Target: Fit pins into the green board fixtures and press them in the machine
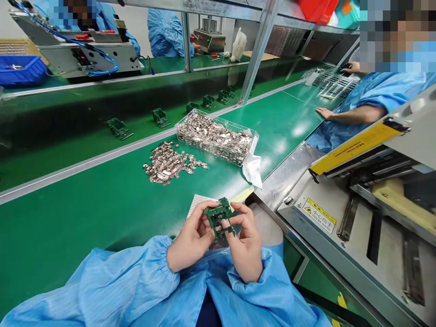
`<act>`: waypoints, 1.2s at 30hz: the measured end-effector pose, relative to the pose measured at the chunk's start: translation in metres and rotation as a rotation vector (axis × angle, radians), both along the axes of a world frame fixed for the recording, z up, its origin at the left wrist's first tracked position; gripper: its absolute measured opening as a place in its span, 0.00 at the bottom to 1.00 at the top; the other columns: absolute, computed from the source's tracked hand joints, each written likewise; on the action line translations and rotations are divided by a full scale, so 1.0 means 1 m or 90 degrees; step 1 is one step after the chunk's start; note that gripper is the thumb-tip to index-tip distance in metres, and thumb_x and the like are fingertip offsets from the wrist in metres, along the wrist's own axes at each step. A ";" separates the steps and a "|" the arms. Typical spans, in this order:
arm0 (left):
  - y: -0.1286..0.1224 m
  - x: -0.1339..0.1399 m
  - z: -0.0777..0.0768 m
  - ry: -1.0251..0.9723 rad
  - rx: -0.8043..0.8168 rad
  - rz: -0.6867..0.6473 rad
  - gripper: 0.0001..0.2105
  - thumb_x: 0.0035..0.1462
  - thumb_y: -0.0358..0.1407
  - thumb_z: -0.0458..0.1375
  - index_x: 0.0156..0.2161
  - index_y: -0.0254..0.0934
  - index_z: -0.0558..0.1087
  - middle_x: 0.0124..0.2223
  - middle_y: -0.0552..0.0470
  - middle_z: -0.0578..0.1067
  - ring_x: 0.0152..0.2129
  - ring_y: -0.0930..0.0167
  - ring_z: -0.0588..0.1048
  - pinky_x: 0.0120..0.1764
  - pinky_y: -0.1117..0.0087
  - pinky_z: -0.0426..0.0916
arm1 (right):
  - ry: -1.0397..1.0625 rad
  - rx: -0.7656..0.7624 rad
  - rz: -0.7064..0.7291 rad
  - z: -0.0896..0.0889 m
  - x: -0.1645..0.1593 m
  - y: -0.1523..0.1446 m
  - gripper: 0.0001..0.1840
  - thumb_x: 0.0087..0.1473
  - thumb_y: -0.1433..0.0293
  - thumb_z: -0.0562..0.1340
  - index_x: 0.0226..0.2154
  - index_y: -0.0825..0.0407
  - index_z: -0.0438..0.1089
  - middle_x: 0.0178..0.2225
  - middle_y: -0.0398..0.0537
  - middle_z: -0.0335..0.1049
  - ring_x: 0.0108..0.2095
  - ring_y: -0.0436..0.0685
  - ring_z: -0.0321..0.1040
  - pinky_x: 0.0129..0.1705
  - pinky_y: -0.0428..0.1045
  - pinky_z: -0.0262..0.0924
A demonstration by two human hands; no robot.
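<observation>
A green circuit board [220,214] with cut-outs is held up close to my body, above the table's near edge. Fingers and thumb of my left hand [191,238] pinch its left side. On its right side my right hand [245,243] grips it, with the thumb lying on the board's face. Behind my hands, a pale tray with a fine grid [200,203] is partly covered. Farther off lies a loose pile of small shiny metal pieces [166,163]. Beside it, a clear plastic box [250,152] is filled with many more such pieces.
Several green boards [118,128] sit along the strip behind the metal rail [136,147]. A white crumpled bag [252,170] hangs at the box's corner. At right stand a machine with a warning label [319,215] and a co-worker in blue [368,104]. Clear trays [332,83] lie farther back.
</observation>
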State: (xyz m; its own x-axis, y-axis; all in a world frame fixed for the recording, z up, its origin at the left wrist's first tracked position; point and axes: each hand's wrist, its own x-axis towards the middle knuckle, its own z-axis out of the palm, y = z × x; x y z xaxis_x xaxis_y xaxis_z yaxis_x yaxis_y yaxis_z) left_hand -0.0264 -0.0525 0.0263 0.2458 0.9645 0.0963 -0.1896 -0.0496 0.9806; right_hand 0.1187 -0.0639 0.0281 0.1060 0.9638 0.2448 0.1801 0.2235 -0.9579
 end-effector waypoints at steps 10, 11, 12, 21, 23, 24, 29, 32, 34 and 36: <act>-0.006 -0.001 -0.006 0.094 0.015 0.030 0.15 0.62 0.40 0.54 0.53 0.42 0.64 0.41 0.48 0.73 0.34 0.69 0.74 0.34 0.71 0.71 | -0.024 0.001 -0.037 -0.003 -0.010 -0.001 0.07 0.59 0.66 0.62 0.29 0.49 0.69 0.46 0.51 0.64 0.49 0.61 0.64 0.50 0.56 0.59; -0.007 -0.001 -0.007 0.099 0.015 0.036 0.15 0.62 0.41 0.54 0.53 0.42 0.64 0.40 0.49 0.73 0.34 0.69 0.74 0.34 0.71 0.71 | -0.021 -0.001 -0.041 -0.003 -0.011 -0.001 0.07 0.58 0.66 0.62 0.29 0.49 0.69 0.46 0.51 0.64 0.48 0.61 0.64 0.50 0.56 0.59; -0.007 -0.001 -0.007 0.102 0.016 0.043 0.15 0.62 0.41 0.55 0.52 0.42 0.65 0.39 0.49 0.73 0.33 0.69 0.74 0.33 0.71 0.70 | -0.017 -0.007 -0.041 -0.003 -0.012 -0.001 0.08 0.58 0.66 0.62 0.29 0.49 0.69 0.45 0.51 0.64 0.47 0.61 0.64 0.49 0.56 0.60; -0.006 -0.001 -0.008 0.128 -0.017 0.081 0.15 0.61 0.42 0.56 0.51 0.41 0.65 0.36 0.49 0.73 0.29 0.70 0.72 0.32 0.70 0.70 | 0.135 -0.120 0.046 -0.002 -0.008 -0.002 0.07 0.58 0.64 0.63 0.36 0.50 0.68 0.33 0.45 0.70 0.32 0.54 0.68 0.33 0.47 0.66; -0.005 -0.001 -0.008 0.138 -0.014 0.084 0.15 0.61 0.43 0.56 0.50 0.40 0.65 0.36 0.49 0.73 0.30 0.69 0.72 0.32 0.70 0.70 | 0.157 -0.132 0.036 -0.002 -0.009 0.000 0.09 0.55 0.63 0.65 0.32 0.50 0.68 0.29 0.44 0.69 0.28 0.53 0.68 0.30 0.46 0.66; -0.005 -0.001 -0.008 0.138 -0.013 0.086 0.15 0.60 0.43 0.56 0.50 0.40 0.65 0.36 0.49 0.73 0.30 0.69 0.72 0.32 0.70 0.70 | 0.169 -0.136 0.031 -0.001 -0.009 0.001 0.10 0.54 0.62 0.66 0.30 0.50 0.68 0.28 0.44 0.69 0.27 0.53 0.67 0.29 0.46 0.66; -0.006 -0.002 -0.007 0.138 -0.017 0.087 0.14 0.60 0.41 0.57 0.49 0.40 0.66 0.35 0.50 0.73 0.30 0.70 0.73 0.32 0.71 0.70 | 0.212 -0.144 0.029 0.002 -0.012 0.003 0.11 0.50 0.62 0.68 0.26 0.50 0.69 0.28 0.45 0.71 0.30 0.54 0.68 0.30 0.47 0.66; -0.007 -0.002 -0.006 0.148 -0.015 0.088 0.13 0.60 0.39 0.57 0.49 0.40 0.67 0.35 0.51 0.74 0.30 0.70 0.73 0.31 0.72 0.69 | 0.232 -0.148 0.011 -0.001 -0.014 0.002 0.10 0.48 0.64 0.69 0.24 0.50 0.69 0.26 0.44 0.70 0.29 0.54 0.67 0.29 0.47 0.65; -0.008 -0.002 -0.006 0.162 -0.010 0.092 0.13 0.59 0.36 0.56 0.49 0.40 0.67 0.35 0.52 0.73 0.28 0.71 0.72 0.30 0.73 0.68 | 0.253 -0.151 -0.001 -0.005 -0.015 0.000 0.10 0.46 0.66 0.70 0.24 0.50 0.69 0.25 0.43 0.68 0.27 0.53 0.65 0.28 0.46 0.64; -0.009 -0.001 -0.007 0.174 -0.005 0.093 0.13 0.58 0.34 0.56 0.49 0.40 0.67 0.34 0.53 0.73 0.27 0.72 0.71 0.29 0.74 0.67 | 0.275 -0.156 -0.007 -0.010 -0.016 -0.002 0.09 0.46 0.67 0.70 0.24 0.50 0.69 0.25 0.42 0.67 0.27 0.52 0.65 0.28 0.46 0.64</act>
